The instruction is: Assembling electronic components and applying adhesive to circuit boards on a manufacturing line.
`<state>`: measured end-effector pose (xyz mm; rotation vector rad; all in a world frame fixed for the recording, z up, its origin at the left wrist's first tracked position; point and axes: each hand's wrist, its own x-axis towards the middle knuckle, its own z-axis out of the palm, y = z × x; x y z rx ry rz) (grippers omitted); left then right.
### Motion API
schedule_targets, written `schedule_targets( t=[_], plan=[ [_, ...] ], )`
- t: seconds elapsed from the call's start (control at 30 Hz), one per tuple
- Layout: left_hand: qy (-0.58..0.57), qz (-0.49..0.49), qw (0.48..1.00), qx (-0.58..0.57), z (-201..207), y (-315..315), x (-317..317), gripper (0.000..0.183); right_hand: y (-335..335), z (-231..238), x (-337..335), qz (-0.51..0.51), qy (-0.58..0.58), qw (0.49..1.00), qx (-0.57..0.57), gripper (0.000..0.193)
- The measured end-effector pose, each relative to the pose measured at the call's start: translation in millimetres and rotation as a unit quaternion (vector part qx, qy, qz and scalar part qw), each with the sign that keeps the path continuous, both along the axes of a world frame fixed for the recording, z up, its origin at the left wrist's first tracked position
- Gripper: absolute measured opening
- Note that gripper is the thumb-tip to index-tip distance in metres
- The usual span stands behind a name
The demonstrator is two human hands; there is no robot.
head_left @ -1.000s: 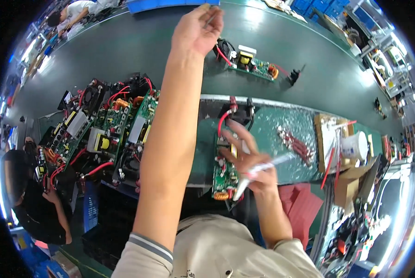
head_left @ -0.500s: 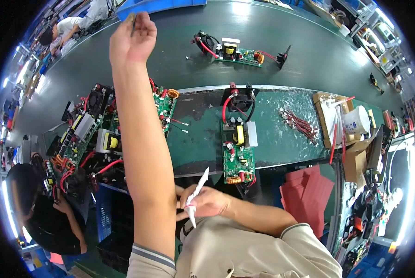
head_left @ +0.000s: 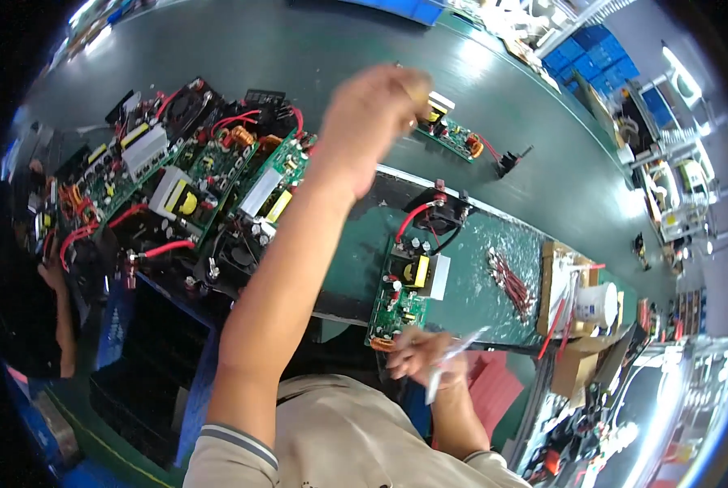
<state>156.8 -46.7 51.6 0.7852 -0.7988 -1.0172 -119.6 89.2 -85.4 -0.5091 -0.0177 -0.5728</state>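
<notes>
My left hand (head_left: 380, 110) is raised over the far edge of the bench, blurred, its fingers curled together. Something small and yellowish may be at its fingertips; I cannot make out what. Held near my chest in my right hand (head_left: 429, 358) is a slim white pointed cone-shaped bag (head_left: 435, 384), also blurred. Just beyond that hand lies a green circuit board assembly (head_left: 400, 301), with a fan, red and black leads, a yellow transformer and a grey heat sink. Partly behind my left hand, another circuit board (head_left: 453, 140) rests on the dark green surface.
Several circuit board assemblies (head_left: 177, 191) crowd the left. Red wire leads (head_left: 510, 285) lie in a bundle to the right, near a cardboard tray (head_left: 551, 289) and a white tub (head_left: 598, 304). Red sheets (head_left: 494, 386) are below the bench. Someone in dark clothes sits at far left.
My left hand has come back from the blue bin, toward the right. My right hand has moved rightward, closer to the board assembly, still holding the white bag. The view has turned.
</notes>
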Motion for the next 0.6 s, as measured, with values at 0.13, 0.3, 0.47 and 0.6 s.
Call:
schedule_targets(
  t=[0.13, 0.3, 0.47, 0.6],
  plan=[
    [-0.189, 0.011, 0.981, 0.029, -65, 21, -25, 0.022, -36, 11, -36, -0.185, 0.057, 0.981, -0.017, 0.014],
    [-0.375, 0.013, 0.927, 0.015, -121, 34, -52, 0.066, -86, -19, -80, -0.277, 0.113, 0.954, -0.018, 0.030],
    [-0.358, 0.020, 0.933, -0.016, -147, 25, -59, 0.059, -98, -20, -57, -0.306, 0.190, 0.932, -0.039, 0.032],
    [-0.330, 0.001, 0.944, 0.018, -148, 23, -51, 0.050, -108, -15, -36, -0.267, 0.216, 0.935, -0.090, 0.026]
  ],
)
